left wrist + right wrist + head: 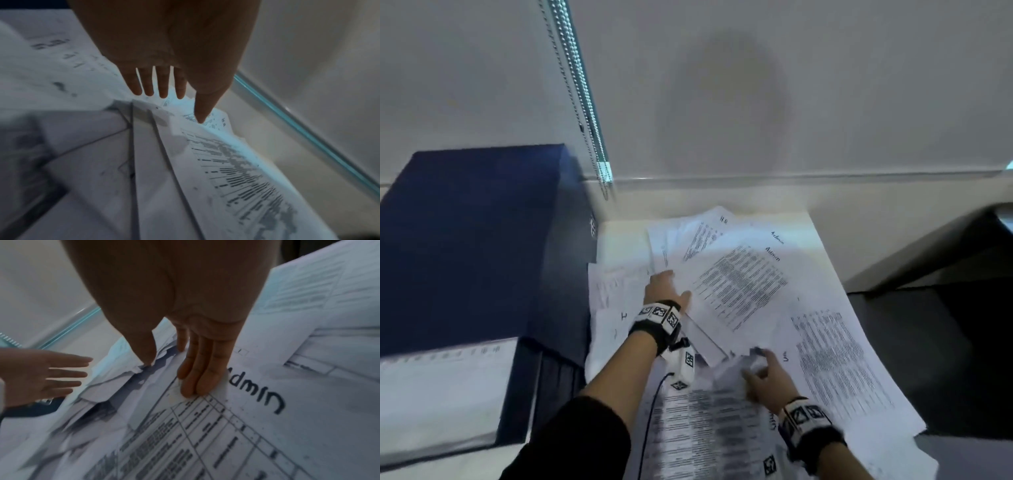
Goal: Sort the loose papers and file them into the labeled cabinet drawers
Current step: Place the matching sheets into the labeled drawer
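Printed, hand-labelled loose papers (743, 284) fanned across the white bench (822, 246) to its edges, fingers (193, 378) of both hands flat, spread, gripping nothing.

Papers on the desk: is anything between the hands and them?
No. The right hand has its fingers flat on a sheet marked Admin; the left hand lies open on the papers.
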The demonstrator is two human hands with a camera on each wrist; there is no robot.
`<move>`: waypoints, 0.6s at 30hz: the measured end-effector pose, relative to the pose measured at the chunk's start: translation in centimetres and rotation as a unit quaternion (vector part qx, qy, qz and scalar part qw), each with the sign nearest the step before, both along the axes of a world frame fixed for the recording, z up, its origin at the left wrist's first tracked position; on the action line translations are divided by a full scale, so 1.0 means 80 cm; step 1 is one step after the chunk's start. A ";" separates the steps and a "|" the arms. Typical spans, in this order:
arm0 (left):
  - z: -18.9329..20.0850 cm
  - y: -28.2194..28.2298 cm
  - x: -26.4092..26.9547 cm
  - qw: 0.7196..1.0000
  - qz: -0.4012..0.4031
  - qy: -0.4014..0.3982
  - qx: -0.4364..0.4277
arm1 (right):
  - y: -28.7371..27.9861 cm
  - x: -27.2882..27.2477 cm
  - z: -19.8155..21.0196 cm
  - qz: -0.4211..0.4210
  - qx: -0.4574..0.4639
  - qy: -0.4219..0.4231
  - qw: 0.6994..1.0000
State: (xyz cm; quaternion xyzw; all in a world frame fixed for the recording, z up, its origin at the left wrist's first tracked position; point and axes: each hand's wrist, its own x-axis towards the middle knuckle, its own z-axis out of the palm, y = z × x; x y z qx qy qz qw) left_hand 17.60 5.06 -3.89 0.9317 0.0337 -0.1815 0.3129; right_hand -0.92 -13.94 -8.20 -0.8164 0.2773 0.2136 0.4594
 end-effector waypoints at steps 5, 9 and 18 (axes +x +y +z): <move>-0.029 -0.033 0.038 0.993 -0.085 -0.007 0.079 | -0.020 0.025 -0.022 -0.179 0.059 -0.008 0.982; -0.053 -0.032 0.027 0.978 -0.152 -0.017 0.140 | -0.026 0.032 -0.023 -0.205 0.071 0.021 0.976; -0.048 -0.025 -0.038 0.973 -0.169 -0.075 0.137 | -0.027 0.011 -0.001 -0.195 0.164 0.056 0.965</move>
